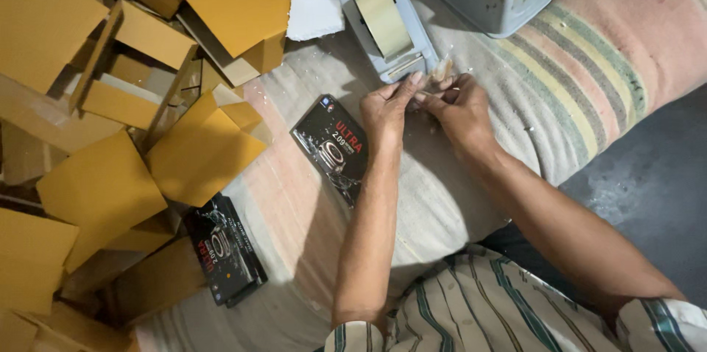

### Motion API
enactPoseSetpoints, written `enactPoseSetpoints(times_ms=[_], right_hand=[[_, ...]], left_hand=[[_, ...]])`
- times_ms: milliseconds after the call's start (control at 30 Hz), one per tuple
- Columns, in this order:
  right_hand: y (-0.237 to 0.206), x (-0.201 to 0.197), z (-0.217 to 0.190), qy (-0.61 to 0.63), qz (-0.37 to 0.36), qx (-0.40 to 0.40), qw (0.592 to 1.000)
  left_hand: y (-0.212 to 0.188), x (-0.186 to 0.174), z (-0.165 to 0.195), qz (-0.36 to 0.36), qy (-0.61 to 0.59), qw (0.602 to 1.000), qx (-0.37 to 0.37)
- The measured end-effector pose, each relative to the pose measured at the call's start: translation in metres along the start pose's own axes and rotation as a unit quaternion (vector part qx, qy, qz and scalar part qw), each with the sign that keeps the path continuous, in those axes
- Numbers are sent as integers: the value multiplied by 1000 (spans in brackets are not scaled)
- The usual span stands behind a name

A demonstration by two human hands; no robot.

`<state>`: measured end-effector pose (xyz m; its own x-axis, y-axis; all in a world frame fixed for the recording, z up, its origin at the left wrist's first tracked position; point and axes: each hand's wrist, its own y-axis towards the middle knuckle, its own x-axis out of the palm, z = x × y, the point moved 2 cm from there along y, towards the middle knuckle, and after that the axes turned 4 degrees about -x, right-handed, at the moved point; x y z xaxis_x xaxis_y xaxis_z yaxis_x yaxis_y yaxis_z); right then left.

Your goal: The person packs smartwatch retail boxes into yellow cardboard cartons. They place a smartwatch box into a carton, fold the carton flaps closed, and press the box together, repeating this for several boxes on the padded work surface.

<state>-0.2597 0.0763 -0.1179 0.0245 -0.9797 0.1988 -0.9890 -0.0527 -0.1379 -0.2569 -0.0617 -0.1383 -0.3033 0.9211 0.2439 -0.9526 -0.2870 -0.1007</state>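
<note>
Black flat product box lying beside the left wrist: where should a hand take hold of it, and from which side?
Judging by its pose, grip the black flat product box across its long edges, from above; it lies flat on the striped cloth, its far end free, near end beside the left forearm.

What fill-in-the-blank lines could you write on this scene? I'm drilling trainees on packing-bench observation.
1. Both hands, left hand and right hand, meet just below the grey ____ dispenser.
2. The small black box lies beside the ____ forearm.
3. The pile of folded cartons is coloured ____.

Missing words: tape; left; yellow
</note>
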Motion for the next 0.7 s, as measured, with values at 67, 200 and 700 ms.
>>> enactPoseSetpoints(times_ms=[67,200,700], right_hand=[[5,-4,8,-11,-7,23,1000],[4,-8,11,-71,-24,34,997],[-152,17,30,-85,-152,75,982]], left_hand=[[-1,1,-1,45,108,993,4],[-7,5,7,81,327,941,-26],[-196,-95,29,115,503,834,195]])
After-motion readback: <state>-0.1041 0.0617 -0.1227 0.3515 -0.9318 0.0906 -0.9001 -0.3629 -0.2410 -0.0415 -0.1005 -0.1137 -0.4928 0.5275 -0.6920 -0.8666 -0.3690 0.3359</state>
